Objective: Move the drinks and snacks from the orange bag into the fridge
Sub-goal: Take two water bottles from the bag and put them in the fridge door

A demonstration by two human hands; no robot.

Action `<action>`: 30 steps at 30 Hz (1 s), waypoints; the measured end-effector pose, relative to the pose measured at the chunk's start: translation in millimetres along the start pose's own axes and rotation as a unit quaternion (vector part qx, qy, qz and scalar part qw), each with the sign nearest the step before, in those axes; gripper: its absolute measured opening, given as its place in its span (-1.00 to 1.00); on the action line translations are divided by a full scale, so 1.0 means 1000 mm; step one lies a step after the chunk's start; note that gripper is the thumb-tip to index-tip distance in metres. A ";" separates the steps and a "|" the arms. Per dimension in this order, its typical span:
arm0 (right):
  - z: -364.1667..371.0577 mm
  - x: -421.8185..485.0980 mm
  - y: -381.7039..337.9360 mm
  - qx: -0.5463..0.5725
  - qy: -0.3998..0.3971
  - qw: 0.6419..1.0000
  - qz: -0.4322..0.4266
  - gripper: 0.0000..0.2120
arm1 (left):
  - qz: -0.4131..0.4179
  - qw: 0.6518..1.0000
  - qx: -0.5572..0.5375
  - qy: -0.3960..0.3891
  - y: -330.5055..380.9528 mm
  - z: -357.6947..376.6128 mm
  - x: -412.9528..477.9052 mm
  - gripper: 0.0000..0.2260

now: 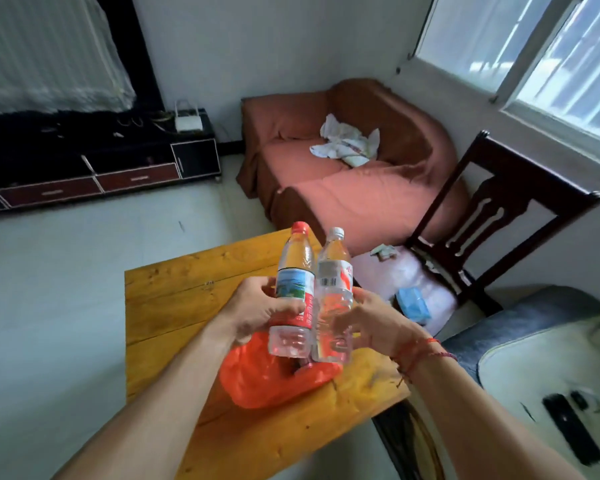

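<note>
The yellow wooden table [160, 299] sits below me, and the orange bag [257, 382] lies crumpled on it, mouth open toward my hands. Just above the bag I hold two water bottles upright, side by side and apparently touching. My left hand [257, 311] is wrapped round the label of the red-capped bottle [293, 282]. My right hand [374, 323] curls its fingers round the lower body of the white-capped bottle [333, 282]. Both bottles are clear of the bag and off the table.

I judge this to be the carrying-out step: the drinks are lifted out and not yet put away. No fridge is in view, so the next move calls for turning from the table, walking to wherever it stands, and freeing one hand to open its door. That probably means gathering both bottles into one grip or setting one down. Something dark and reddish shows in the bag's mouth; I cannot tell what it is, so another trip may be needed.

Counted, from big to small: one brown-covered sofa [326, 188], one table, one dark wooden chair [499, 209], one orange bag, two bottles and two caps, one red and one white. I see no snacks outside the bag.
</note>
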State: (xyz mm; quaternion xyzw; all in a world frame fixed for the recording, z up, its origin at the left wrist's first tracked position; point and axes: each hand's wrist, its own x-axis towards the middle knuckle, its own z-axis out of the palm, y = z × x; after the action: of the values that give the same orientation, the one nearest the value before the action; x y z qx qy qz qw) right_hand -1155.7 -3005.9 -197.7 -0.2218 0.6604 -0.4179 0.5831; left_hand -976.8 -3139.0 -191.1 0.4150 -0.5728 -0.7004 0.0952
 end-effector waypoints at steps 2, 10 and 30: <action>0.004 -0.013 -0.022 0.019 -0.002 0.998 -0.053 -0.61 | 0.043 0.999 -0.002 -0.014 0.026 0.000 -0.014 -0.61; 0.022 -0.072 -0.106 0.026 0.035 0.972 -0.230 -0.44 | 0.200 0.980 -0.003 0.001 0.113 0.001 -0.064 -0.51; 0.037 -0.178 -0.238 -0.071 0.083 0.895 -0.432 -0.42 | 0.403 0.913 0.020 0.054 0.238 -0.040 -0.177 -0.46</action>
State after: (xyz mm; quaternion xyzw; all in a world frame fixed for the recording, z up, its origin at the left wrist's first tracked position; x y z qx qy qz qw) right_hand -1127.3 -3009.6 100.3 -0.4903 0.5735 -0.5977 0.2712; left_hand -917.8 -3138.3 102.1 0.1881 -0.6995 -0.5673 0.3918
